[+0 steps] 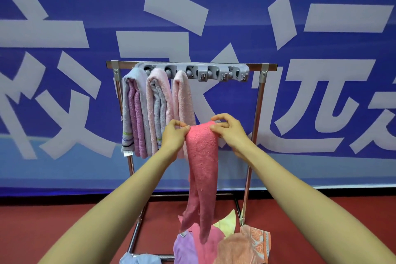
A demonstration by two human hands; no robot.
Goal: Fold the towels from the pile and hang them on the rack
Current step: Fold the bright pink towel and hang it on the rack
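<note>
Three hung towels [137, 113] on rack [256, 68], up-left of fingers. Left hand [174, 135] and right hand [228, 133] pinch the pink towel [202, 167] by its top edge; it dangles below them, unhung. Pile [225, 244] on floor [64, 221] beneath: several left. Perhaps halfway.

**Coral towel held up at the rack**

The left hand [174, 135] and right hand [230, 133] pinch the top edge of a coral towel [202, 169], which hangs long and narrow in front of the metal rack [270, 67]. 3 hung towels [159, 109] drape from the left end of its grey hook strip [214, 72]. A towel pile [235, 246] lies on the red floor [42, 221] below.
</note>
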